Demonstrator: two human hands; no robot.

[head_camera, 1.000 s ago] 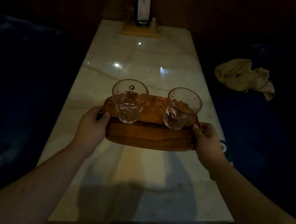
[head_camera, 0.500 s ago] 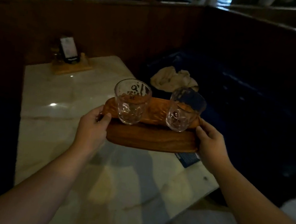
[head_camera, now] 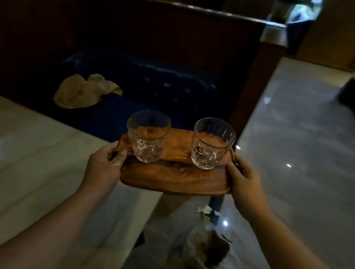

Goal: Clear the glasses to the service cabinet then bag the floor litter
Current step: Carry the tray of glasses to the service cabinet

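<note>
A dim restaurant is showing here: wood-panelled booth partition (head_camera: 156, 28) rising behind a blue bench (head_camera: 138, 81), marble table (head_camera: 28, 157) beside it.

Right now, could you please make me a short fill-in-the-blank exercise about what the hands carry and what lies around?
1. The wooden tray carries ____ empty glasses.
2. The left hand and the right hand hold the tray by its two ____.
3. A crumpled cloth lies on the dark blue ____.
4. Scraps of litter lie on the ____ below the tray.

Missing words: two; ends; seat; floor
</note>
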